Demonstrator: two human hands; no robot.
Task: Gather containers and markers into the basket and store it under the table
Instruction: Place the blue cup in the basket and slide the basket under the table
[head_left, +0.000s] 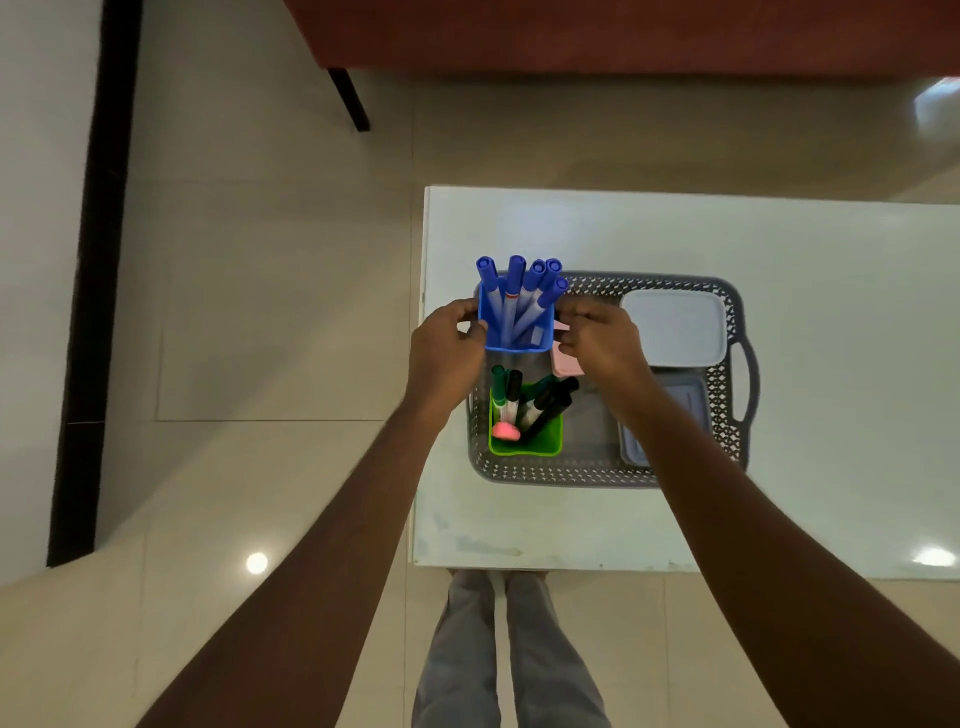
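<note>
Blue cup (517, 332) of blue markers (519, 291) hangs over the grey basket's (722, 395) far-left corner, clamped between the left hand (449, 348) and right hand (602, 343), probably to keep it upright and steady above the green marker cup (527, 436) and lidded containers (675, 325).

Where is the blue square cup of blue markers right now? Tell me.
In the head view, the blue square cup is held between the left hand and right hand at the grey basket's far-left corner, behind the green cup.
</note>
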